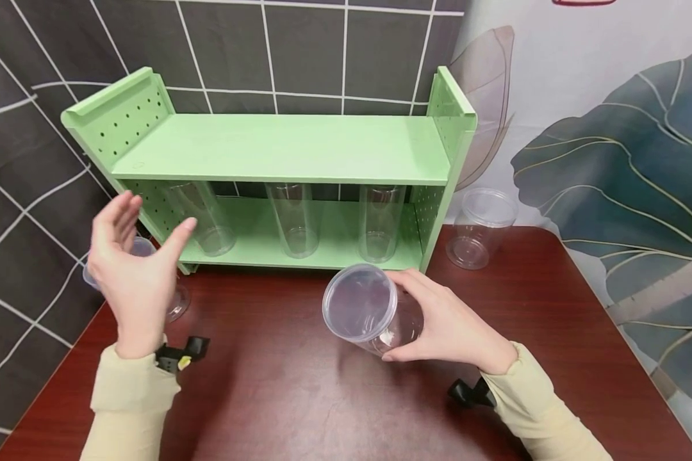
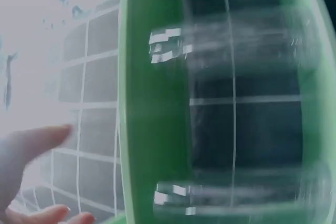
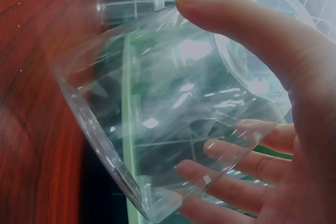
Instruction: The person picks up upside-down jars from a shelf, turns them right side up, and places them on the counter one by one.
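My right hand [image 1: 444,320] grips a clear plastic jar [image 1: 403,320] with a translucent lid [image 1: 360,303]. The jar is tilted, its lid toward the left, in front of the green shelf. In the right wrist view, the thumb lies along one side of the jar [image 3: 173,103] and the fingers curl round the other. My left hand [image 1: 135,269] is raised at the shelf's left end, thumb and fingers spread with nothing between them. Behind it, partly hidden, stands another clear jar [image 1: 180,302].
A green two-tier shelf [image 1: 288,150] stands against the tiled backdrop. Three tall clear cylinders [image 1: 296,224] stand on its lower tier. To its right is one more lidded clear jar [image 1: 481,230] on the dark red table [image 1: 265,384].
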A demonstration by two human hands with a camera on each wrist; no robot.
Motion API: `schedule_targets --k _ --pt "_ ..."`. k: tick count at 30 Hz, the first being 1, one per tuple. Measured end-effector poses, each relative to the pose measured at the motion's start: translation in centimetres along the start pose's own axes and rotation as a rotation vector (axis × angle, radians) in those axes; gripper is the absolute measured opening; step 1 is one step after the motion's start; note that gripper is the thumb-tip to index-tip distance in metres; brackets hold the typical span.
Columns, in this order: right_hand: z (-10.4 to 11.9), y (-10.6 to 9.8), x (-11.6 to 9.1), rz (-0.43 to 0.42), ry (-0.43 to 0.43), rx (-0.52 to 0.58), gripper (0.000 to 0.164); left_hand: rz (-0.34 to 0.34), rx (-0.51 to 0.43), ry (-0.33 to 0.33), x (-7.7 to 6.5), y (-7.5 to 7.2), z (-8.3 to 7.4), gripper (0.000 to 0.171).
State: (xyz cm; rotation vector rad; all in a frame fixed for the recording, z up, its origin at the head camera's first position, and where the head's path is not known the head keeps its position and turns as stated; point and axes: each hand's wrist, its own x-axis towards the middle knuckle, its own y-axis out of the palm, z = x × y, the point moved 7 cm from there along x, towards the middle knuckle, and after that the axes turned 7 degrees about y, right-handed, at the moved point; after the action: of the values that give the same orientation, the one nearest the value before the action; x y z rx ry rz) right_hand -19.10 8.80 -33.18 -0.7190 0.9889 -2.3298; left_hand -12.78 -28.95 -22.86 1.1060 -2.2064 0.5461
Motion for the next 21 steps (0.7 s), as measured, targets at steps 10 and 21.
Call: schedule_targets --k 10,21 --pt "0.3 -0.6 -0.1 -0.035 -0.017 0.028 0.101 0.114 0.289 -0.270 4.8 -0.4 8.0 0.086" --pt "0.3 -1.5 -0.3 -0.073 -0.027 0.051 0.098 0.282 0.373 -0.463 7.9 -0.3 11.6 0.069"
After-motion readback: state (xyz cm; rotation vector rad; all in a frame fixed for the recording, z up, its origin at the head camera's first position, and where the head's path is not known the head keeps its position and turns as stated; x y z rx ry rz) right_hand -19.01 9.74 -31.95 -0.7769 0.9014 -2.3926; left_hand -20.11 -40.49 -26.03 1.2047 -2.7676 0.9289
